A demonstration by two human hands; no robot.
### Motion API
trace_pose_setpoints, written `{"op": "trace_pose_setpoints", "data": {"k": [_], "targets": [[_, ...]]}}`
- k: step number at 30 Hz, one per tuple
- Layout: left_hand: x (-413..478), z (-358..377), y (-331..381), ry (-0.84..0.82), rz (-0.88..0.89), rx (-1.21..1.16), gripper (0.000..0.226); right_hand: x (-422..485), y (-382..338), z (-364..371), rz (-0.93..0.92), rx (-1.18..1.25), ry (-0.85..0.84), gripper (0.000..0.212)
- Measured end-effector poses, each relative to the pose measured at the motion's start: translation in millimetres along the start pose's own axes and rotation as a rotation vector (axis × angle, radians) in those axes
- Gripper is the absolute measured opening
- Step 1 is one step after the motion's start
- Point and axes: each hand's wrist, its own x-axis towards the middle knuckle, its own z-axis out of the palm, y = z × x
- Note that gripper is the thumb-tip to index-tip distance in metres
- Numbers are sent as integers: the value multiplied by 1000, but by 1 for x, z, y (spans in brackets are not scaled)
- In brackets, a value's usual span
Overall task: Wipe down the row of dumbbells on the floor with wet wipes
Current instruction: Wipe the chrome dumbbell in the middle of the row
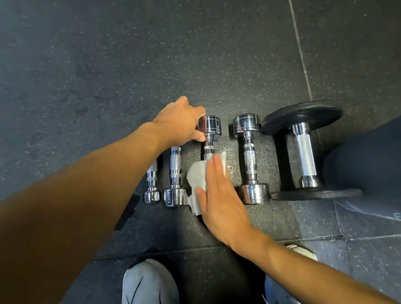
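Several dumbbells lie side by side on the dark rubber floor (107,74). The middle chrome dumbbell (208,125) has my left hand (178,124) gripping its far head. My right hand (217,200) lies flat, pressing a white wet wipe (197,177) over that dumbbell's near half, which is hidden. Two smaller chrome dumbbells (175,175) sit to its left, partly under my left forearm. To the right lie another chrome dumbbell (250,158) and a black-plated dumbbell (304,153).
My two pale sneakers (148,299) stand just below the row. A dark cylindrical roll (375,167) with a pale rim lies against the black-plated dumbbell on the right. Floor tile seams run beyond the row.
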Motion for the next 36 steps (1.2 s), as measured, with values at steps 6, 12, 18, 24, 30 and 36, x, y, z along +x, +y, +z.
{"op": "trace_pose_setpoints", "data": {"k": [6, 12, 18, 24, 30, 36], "targets": [[-6, -9, -9, -19, 39, 48, 51, 11, 1, 3, -18, 168, -54, 67], [-6, -12, -5, -25, -10, 26, 59, -44, -2, 11, -31, 151, -74, 66], [-11, -5, 0, 69, -114, -85, 54, -13, -8, 10, 12, 304, -81, 66], [-13, 1, -13, 129, -132, -185, 50, 48, -15, -1, -48, 174, -187, 72], [-17, -1, -36, 36, 3, -267, 25, 37, -19, -6, 66, 153, -12, 70], [-12, 6, -10, 154, -47, -302, 29, 32, -4, -22, 187, 63, 215, 49]]}}
